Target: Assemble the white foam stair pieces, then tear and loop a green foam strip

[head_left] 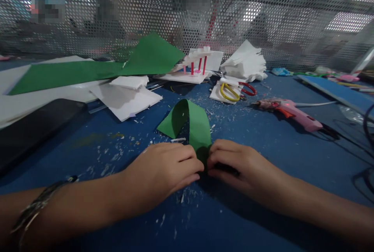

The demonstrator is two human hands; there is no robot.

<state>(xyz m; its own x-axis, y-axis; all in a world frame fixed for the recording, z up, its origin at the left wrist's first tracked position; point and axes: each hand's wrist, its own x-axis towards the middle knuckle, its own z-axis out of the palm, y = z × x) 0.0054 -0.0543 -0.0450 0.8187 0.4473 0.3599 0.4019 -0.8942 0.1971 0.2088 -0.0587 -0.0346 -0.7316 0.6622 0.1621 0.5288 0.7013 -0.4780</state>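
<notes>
A strip of green paper [200,125] arches up from the blue table and curls over, its far end pointing left. Its near end is pinched between the fingertips of both hands. My left hand [172,166] is closed on the paper's left side, palm down. Closed on the right edge of the same strip is my right hand [233,162]. The two sets of fingertips almost meet, so the lowest part of the paper is hidden behind them. Small white scraps lie on the table around the strip.
A pink glue gun [295,113] lies at right with its cord. Scissors with yellow and red handles [230,92] lie behind the strip. Larger green paper [154,55], white sheets [128,100], a small model with red posts [198,66] and a black phone-like slab [41,127] are about.
</notes>
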